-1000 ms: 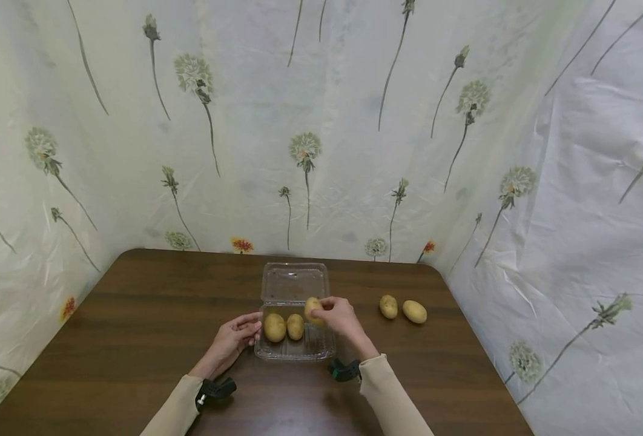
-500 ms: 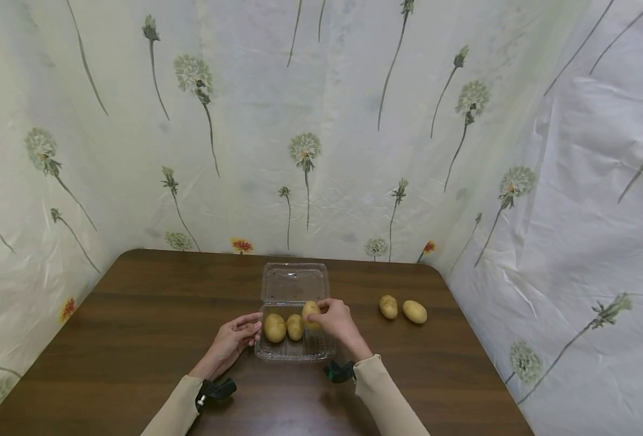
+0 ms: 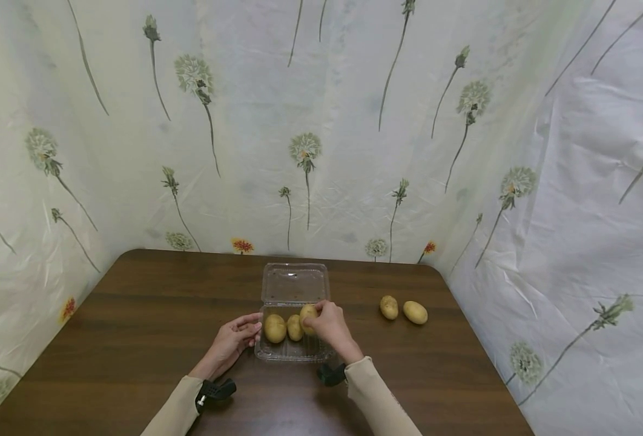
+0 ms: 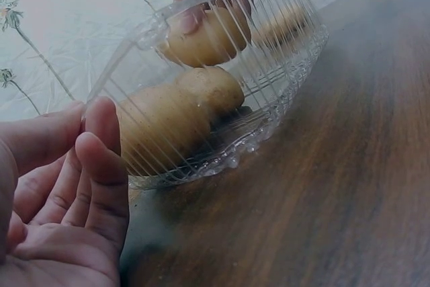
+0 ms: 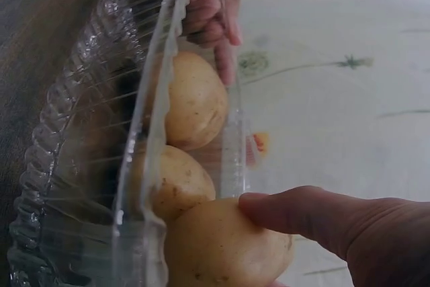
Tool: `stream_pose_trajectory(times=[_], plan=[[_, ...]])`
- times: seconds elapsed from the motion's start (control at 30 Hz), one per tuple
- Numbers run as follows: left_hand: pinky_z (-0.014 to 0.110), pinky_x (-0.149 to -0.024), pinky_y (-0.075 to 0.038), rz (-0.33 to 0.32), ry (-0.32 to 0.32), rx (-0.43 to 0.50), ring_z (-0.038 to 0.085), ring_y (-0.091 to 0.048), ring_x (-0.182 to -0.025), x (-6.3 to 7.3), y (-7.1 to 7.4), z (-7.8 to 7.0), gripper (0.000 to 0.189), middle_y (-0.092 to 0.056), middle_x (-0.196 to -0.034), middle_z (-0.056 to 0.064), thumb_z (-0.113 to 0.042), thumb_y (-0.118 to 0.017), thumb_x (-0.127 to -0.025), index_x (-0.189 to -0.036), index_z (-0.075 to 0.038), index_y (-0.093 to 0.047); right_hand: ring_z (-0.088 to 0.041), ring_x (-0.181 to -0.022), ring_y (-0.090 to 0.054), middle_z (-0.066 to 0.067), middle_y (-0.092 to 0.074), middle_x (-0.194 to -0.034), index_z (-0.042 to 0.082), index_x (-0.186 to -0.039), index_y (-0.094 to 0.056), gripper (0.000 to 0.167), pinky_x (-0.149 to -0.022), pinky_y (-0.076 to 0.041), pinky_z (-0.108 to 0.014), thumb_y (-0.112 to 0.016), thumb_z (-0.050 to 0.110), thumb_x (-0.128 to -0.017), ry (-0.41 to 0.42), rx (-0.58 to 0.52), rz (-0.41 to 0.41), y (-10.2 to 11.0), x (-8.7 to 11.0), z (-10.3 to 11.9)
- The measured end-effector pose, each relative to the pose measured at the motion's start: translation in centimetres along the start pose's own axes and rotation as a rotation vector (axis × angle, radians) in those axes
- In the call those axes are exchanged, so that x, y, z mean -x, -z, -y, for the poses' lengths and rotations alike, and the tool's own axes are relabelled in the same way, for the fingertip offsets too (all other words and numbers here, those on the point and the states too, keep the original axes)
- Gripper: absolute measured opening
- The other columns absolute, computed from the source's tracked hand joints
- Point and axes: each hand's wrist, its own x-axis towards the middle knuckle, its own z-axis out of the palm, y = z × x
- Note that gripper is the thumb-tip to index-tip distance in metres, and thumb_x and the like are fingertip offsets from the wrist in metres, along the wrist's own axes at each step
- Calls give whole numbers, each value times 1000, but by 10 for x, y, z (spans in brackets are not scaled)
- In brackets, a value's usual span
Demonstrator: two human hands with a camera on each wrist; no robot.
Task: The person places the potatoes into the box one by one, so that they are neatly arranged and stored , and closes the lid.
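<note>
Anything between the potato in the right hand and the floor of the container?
Nothing visible blocks the way down: the lid is open at the far side of the container. The middle potato sits just left of the held potato; whether they touch is unclear, and the spot directly beneath is partly hidden.

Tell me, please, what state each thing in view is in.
Container: open
Lid: hinged back
Left inside potato: resting in the container
Middle inside potato: resting in the container
Held potato: pinched by the right grip
Left grip: holding the container's left edge
Left loose potato: lying on the table
Right loose potato: lying on the table
Floral cloth: hanging, creased
</note>
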Motion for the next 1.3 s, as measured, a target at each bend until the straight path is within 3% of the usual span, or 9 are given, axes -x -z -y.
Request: stream_pose_trajectory(times=[0.57, 0.73, 0.87, 1.03, 1.17, 1.3], plan=[[19, -61, -46, 4, -1, -5, 7, -61, -72, 1, -2, -4, 52, -67, -80, -5, -10, -59, -96, -140, 10, -40, -21, -77, -62, -16, -71, -94, -6, -102, -70, 26, -65, -52, -33, -73, 8, -79, 66, 34, -63, 0, 2, 3], [19, -62, -46, 6, 2, -6, 7, -61, -72, 2, -1, -4, 53, -66, -81, -5, -11, -60, -96, -140, 10, -39, -17, -61, -49, -5, -59, -69, -1, -77, -68, 2, -51, -42, -26, -69, 0, -77, 99, 73, -97, 0, 2, 3], [20, -62, -46, 9, 5, 2, 7, -62, -72, 2, -1, -3, 54, -66, -81, -5, -11, -59, -96, -141, 9, -38, -15, -56, -43, -1, -49, -62, 2, -69, -64, 10, -47, -35, -23, -68, -5, -76, 117, 85, -112, -1, 3, 1], [20, -62, -46, 2, -1, 2, 7, -61, -72, 2, -1, -2, 52, -66, -80, -5, -10, -59, -96, -140, 9, -40, -18, -62, -52, -8, -63, -72, 0, -82, -70, 6, -52, -43, -26, -70, -4, -77, 107, 72, -114, -2, 3, -1], [19, -61, -46, -1, -11, 1, 7, -61, -71, 2, -2, -2, 50, -66, -79, -5, -8, -58, -96, -139, 10, -40, -26, -84, -66, -17, -72, -96, -4, -100, -72, 22, -66, -54, -34, -74, -1, -78, 102, 66, -127, -4, 4, -2], [19, -61, -46, 0, -14, -2, 6, -61, -71, 2, -2, -2, 50, -66, -79, -6, -9, -58, -96, -139, 10, -40, -34, -100, -67, -21, -70, -106, -6, -106, -71, 28, -77, -57, -39, -76, 0, -79, 91, 62, -148, -6, 5, -2]])
